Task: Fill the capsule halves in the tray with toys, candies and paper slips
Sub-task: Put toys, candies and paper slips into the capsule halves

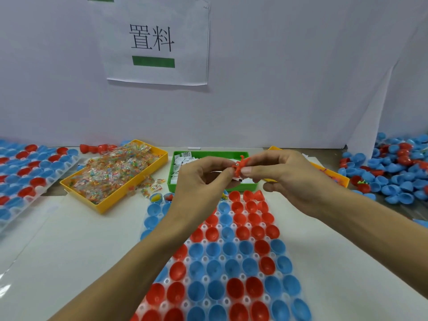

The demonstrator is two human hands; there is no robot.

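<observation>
A clear tray [222, 258] of red and blue capsule halves lies in front of me; a few halves at its far left corner hold small items. Above its far end, both hands meet on a small red toy figure [240, 165]. My left hand [201, 179] pinches the toy's lower part with thumb and fingers. My right hand [284, 174] pinches its right side with thumb and forefinger. The toy hangs over the green bin of white paper slips [208, 156].
A yellow bin of wrapped candies [115, 174] sits at the left, with some spilled beside it. Another yellow bin [333, 174] is partly hidden behind my right hand. A second capsule tray [25, 174] lies far left. Loose capsule halves [393, 174] pile at the right.
</observation>
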